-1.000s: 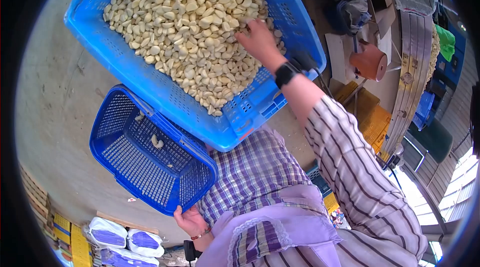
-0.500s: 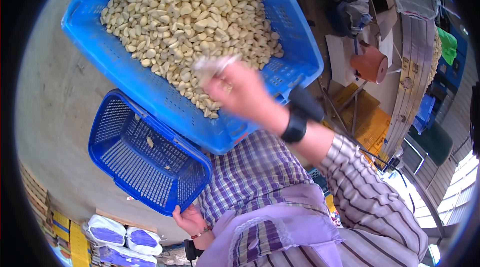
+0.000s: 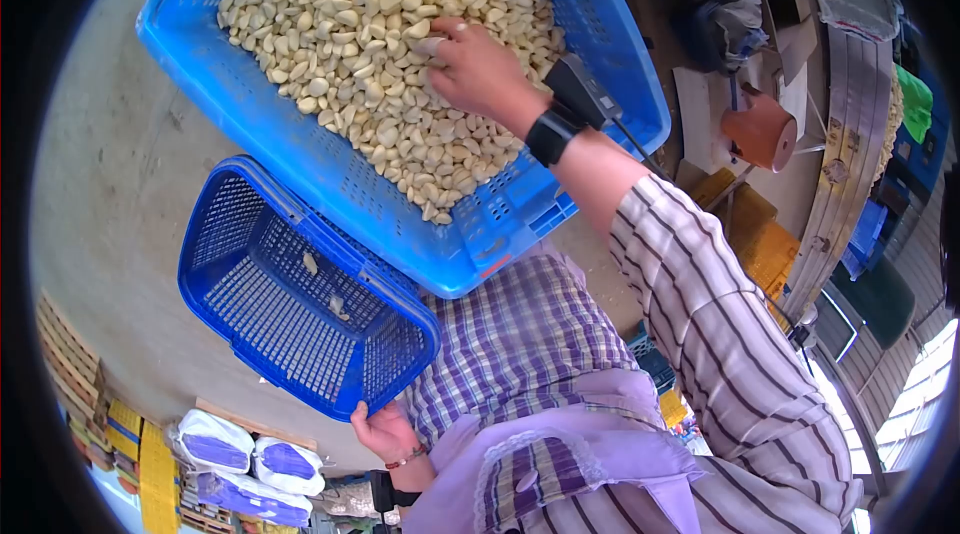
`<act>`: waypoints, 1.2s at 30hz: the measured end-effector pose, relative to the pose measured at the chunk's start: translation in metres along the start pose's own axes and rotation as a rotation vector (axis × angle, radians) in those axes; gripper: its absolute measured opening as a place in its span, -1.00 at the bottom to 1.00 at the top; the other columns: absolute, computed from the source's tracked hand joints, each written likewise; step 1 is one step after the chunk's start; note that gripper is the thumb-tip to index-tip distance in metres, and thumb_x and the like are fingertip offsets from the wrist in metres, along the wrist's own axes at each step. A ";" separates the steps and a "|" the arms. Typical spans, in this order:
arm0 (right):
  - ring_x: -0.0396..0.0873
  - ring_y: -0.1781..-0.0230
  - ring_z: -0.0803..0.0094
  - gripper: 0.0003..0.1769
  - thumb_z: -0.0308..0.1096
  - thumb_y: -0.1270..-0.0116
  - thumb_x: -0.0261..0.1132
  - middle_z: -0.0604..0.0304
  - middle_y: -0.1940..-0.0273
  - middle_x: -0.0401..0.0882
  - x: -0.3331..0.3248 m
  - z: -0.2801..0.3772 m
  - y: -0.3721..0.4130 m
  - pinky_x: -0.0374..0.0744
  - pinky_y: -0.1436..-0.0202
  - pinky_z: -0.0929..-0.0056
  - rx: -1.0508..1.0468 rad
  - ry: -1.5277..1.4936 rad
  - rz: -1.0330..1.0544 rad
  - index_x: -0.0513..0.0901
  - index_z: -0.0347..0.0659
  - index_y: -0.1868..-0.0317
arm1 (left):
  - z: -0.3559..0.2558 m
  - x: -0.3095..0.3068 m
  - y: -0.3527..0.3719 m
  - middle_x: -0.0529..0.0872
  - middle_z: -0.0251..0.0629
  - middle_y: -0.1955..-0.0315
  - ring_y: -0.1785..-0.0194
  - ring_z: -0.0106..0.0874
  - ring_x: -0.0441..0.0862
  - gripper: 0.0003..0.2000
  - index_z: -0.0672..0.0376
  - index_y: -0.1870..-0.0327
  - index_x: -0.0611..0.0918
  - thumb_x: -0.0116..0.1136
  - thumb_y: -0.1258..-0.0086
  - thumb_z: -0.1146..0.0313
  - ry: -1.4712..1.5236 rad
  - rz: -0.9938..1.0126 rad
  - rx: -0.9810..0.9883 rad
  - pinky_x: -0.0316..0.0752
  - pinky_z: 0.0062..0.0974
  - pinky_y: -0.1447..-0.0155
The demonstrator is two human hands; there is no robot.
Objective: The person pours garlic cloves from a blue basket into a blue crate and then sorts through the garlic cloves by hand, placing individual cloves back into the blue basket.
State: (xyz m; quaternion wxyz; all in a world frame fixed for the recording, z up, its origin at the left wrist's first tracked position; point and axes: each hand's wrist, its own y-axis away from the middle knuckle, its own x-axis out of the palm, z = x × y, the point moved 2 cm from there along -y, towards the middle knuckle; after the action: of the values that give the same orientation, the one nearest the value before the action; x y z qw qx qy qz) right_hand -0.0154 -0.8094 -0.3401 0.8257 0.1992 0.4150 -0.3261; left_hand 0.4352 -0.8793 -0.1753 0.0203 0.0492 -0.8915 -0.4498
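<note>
In top-cropped blue crate (image 3: 310,177), right hand (image 3: 480,74) partly hides pale cloves (image 3: 365,9).

No words, brands, numbers or signs are showing legibly. A small red patch (image 3: 493,265) is marking the large blue crate (image 3: 450,274) on its outer side, between the right hand (image 3: 480,72) and the left hand (image 3: 386,433), but it is not giving any readable lettering. The dark face of the watch (image 3: 551,137) is sitting on the wrist just behind the right hand and is displaying no digits that can be read. Purple areas are showing on the white packages (image 3: 215,441), well apart from the left hand, too small for any print to be made out.
</note>
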 end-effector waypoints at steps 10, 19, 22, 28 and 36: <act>0.34 -0.32 0.21 -0.82 -0.13 -0.06 0.33 0.28 -0.28 0.46 0.043 0.020 0.084 0.36 -0.24 -0.17 -0.420 0.263 0.525 0.78 0.05 0.38 | 0.000 -0.003 -0.001 0.59 -0.02 -0.13 -0.06 -0.23 0.64 -0.52 0.39 -0.26 0.40 0.04 -0.30 0.44 0.041 0.039 0.001 0.61 -0.31 -0.12; 0.39 -0.32 0.14 -0.64 -0.05 -0.20 0.32 0.17 -0.34 0.40 -0.085 -0.057 0.099 0.33 -0.26 -0.26 -0.005 0.397 0.915 0.73 0.17 -0.02 | 0.002 0.003 0.002 0.57 0.00 -0.15 -0.07 -0.22 0.63 -0.49 0.40 -0.29 0.38 0.04 -0.29 0.42 0.028 0.015 0.006 0.60 -0.25 -0.14; 0.61 -0.01 0.09 -0.66 -0.06 -0.21 0.31 0.11 -0.11 0.56 -0.104 -0.072 0.085 0.57 -0.04 0.03 0.025 0.394 0.949 0.73 0.04 0.05 | 0.003 0.003 0.001 0.60 -0.06 -0.12 -0.08 -0.27 0.62 -0.56 0.38 -0.20 0.45 0.09 -0.29 0.45 0.047 0.050 -0.032 0.57 -0.35 -0.18; 0.65 0.24 0.13 -0.76 -0.18 -0.28 0.32 0.15 0.15 0.63 -0.056 -0.018 0.044 0.64 0.19 0.22 0.001 0.116 0.369 0.71 -0.05 0.10 | 0.005 0.001 -0.002 0.57 0.01 -0.16 -0.06 -0.20 0.65 -0.49 0.42 -0.29 0.37 0.04 -0.29 0.43 0.044 0.013 -0.025 0.63 -0.26 -0.10; 0.65 0.30 0.13 -0.77 -0.20 -0.32 0.27 0.13 0.18 0.56 0.036 0.007 0.010 0.62 0.29 0.19 -0.013 0.111 0.235 0.62 -0.13 0.12 | 0.001 0.000 0.000 0.60 -0.05 -0.12 -0.09 -0.26 0.62 -0.57 0.37 -0.21 0.45 0.06 -0.31 0.47 0.072 0.096 -0.043 0.58 -0.31 -0.20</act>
State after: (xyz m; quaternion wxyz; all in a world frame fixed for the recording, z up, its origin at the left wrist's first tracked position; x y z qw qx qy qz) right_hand 0.0117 -0.8205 -0.3649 0.8353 0.2586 0.4360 -0.2130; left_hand 0.4348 -0.8787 -0.1761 0.0751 0.0220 -0.8818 -0.4652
